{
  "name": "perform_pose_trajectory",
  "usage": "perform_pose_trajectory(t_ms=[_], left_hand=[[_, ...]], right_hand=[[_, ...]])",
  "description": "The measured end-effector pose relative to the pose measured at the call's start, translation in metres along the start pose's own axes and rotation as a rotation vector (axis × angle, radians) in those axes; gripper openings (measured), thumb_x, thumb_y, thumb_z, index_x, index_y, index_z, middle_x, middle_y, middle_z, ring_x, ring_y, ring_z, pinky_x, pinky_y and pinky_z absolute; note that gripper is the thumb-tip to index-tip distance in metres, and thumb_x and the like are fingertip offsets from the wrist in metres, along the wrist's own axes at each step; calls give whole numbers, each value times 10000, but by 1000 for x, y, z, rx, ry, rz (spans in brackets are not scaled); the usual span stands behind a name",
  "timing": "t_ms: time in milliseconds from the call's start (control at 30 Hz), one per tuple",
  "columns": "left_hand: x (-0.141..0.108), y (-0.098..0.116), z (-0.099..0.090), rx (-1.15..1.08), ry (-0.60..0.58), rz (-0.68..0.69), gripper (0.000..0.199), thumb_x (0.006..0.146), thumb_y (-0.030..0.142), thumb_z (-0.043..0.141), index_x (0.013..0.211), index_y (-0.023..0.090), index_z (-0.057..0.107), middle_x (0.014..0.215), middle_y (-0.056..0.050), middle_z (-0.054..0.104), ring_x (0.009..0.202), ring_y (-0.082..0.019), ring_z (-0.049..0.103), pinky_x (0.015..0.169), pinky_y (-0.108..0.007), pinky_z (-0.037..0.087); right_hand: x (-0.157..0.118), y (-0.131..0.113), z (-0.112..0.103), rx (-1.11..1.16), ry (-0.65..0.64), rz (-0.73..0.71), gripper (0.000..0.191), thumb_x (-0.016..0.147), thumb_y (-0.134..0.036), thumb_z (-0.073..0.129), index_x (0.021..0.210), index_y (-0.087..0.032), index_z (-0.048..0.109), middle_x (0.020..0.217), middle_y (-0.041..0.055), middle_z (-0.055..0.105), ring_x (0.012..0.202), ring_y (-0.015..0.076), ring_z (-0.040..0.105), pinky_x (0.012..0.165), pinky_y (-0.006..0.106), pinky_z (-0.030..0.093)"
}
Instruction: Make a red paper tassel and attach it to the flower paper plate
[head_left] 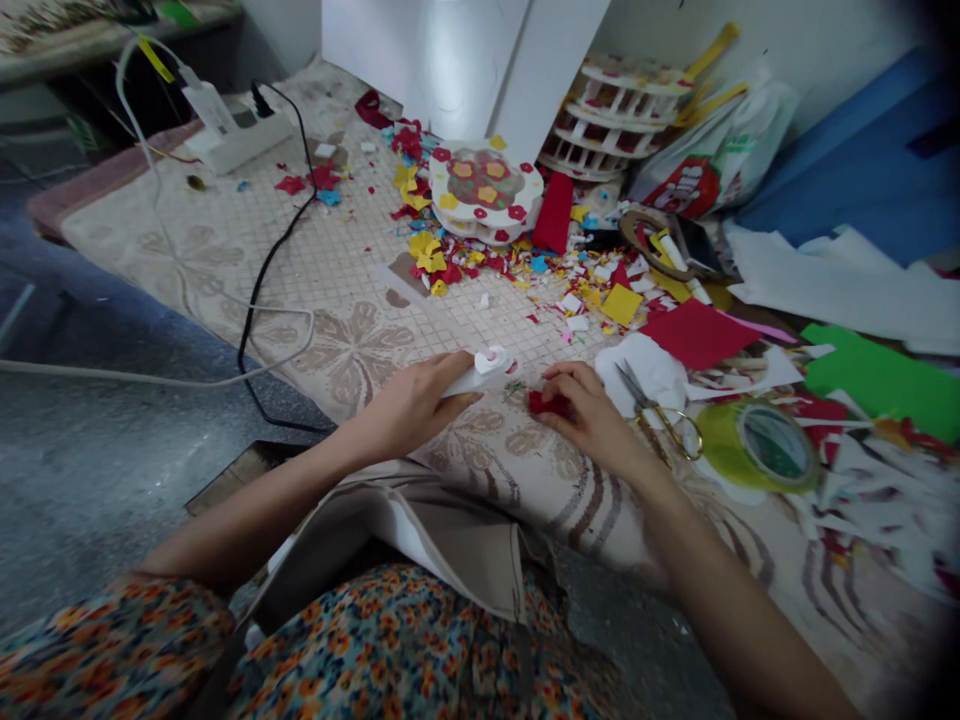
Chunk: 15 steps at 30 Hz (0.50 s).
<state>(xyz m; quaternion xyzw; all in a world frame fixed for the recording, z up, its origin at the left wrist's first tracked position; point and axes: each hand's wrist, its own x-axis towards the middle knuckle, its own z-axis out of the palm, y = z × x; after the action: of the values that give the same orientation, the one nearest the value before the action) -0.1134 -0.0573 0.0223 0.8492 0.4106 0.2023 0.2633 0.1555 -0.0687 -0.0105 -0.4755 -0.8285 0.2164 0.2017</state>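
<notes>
In my left hand (427, 400) is a white piece (491, 367) with a rounded, curled end and a small touch of red at its tip; its exact kind is unclear. The fingers close around its near part, just above the patterned tablecloth. My right hand (581, 405) pinches a small dark red piece of craft material (546, 403), partly hidden by the fingers. The two hands are a short way apart, near the table's front edge. Gold-handled scissors (651, 405) lie right of my right hand, with their blades over white sheet pieces (641, 365).
A flower-decorated white craft box (487, 195) stands farther back among colourful scraps. Behind it rises a tiered white craft piece (611, 115). Yellowish tape (772, 445), a red sheet (701, 330) and a green sheet (885, 375) lie right. A black cable (281, 240) and power strip (247, 140) are left.
</notes>
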Motion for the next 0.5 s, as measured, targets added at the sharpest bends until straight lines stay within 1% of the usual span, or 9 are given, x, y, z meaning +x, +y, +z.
perform_pose_trajectory(t_ms=[233,500], left_hand=[[-1,-1,-1,-3,-6,-20,116,914,284,467,918,172,497,855,-60,602,760,-183,575,668,-285,411],[-1,0,0,-7,-14,-21,94,915,262,466,927,173,494,869,-51,598,779,-174,577,682,-273,407]], right_hand=[[-2,0,0,-10,-13,7,111,850,-265,596,957,-246,573,1134,90,499,1109,282,492,943,480,430],[-4,2,2,-42,-1,22,147,860,-287,603,978,-235,532,1144,95,493,1121,269,482,956,462,429]])
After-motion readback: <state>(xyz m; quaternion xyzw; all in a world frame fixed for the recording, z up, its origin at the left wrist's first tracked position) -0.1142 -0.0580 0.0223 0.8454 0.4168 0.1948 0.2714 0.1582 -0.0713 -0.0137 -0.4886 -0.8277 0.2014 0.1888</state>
